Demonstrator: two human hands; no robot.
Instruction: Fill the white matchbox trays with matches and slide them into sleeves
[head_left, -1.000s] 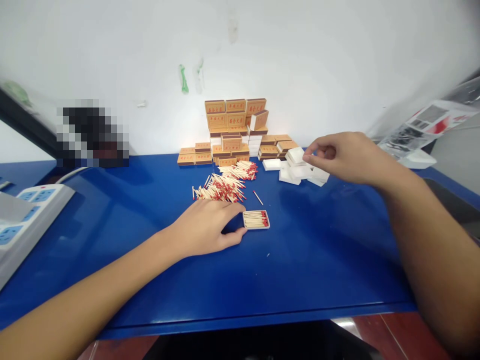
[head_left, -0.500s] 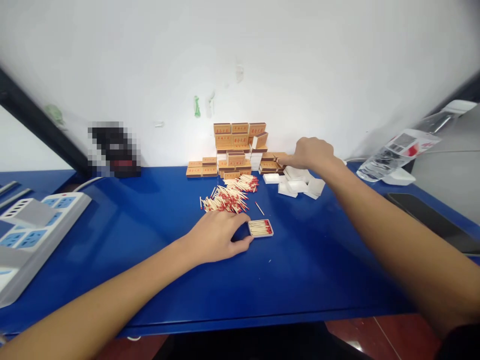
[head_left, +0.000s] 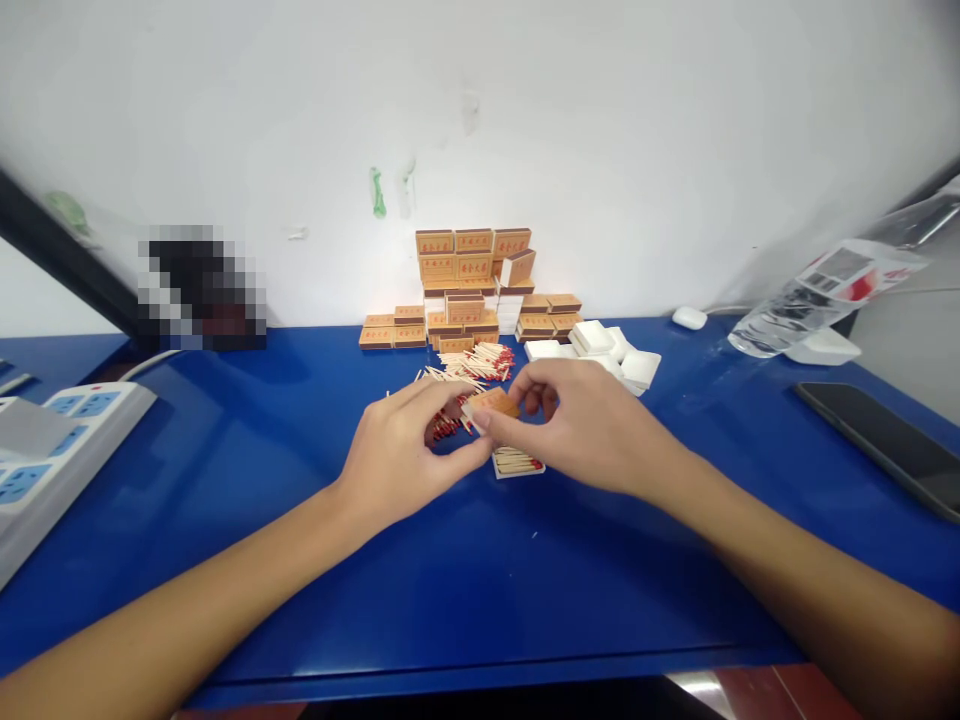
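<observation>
An orange matchbox cover (head_left: pixel 495 402) with a white left edge is tilted between my hands, above the table. My right hand (head_left: pixel 581 420) pinches it, thumb in front and fingers curled behind its right side. My left hand (head_left: pixel 409 435) closes its thumb and index finger about the cover's left end. Just below lies a small white tray (head_left: pixel 517 474) filled with red-tipped matches (head_left: pixel 516 460), partly hidden by my right hand. Behind my hands spreads a heap of loose matches (head_left: pixel 487 362), its front part covered by my left hand.
Matchboxes (head_left: pixel 472 265) stand stacked against the wall, with lower piles on both sides. Empty white trays (head_left: pixel 592 338) lie to the right. A power strip (head_left: pixel 82 430) is at left; a plastic bottle (head_left: pixel 795 295), a white case (head_left: pixel 689 318) and a phone (head_left: pixel 885 435) are at right.
My right hand has come back from the matchbox pile on the right with a matchbox cover. My left hand has moved from the filled tray's left edge up to the cover.
</observation>
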